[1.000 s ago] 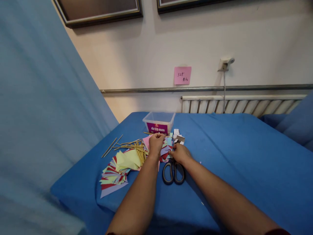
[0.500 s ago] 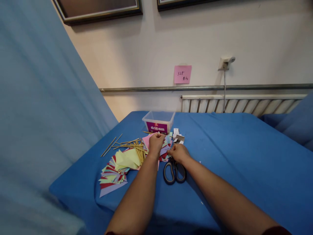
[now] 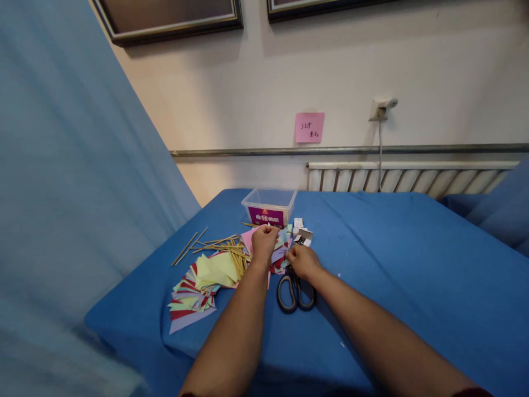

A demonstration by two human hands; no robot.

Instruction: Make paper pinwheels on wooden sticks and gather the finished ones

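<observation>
Left hand (image 3: 264,241) curled, knuckles up, resting on the paper pile (image 3: 206,278); fingertips hidden, so whether it pinches a sheet can't be told. Right hand (image 3: 303,259) also curled at the pile's right edge, grip unclear. Scissors (image 3: 295,290) lie just behind the right wrist, blades hidden under the hand. Sticks (image 3: 223,249) left, plastic box (image 3: 269,207) beyond, on blue table (image 3: 392,264).

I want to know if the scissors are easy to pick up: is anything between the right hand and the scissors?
Nothing visible. The right hand rests on the papers just above the scissors, whose handles lie bare on the cloth.
</observation>
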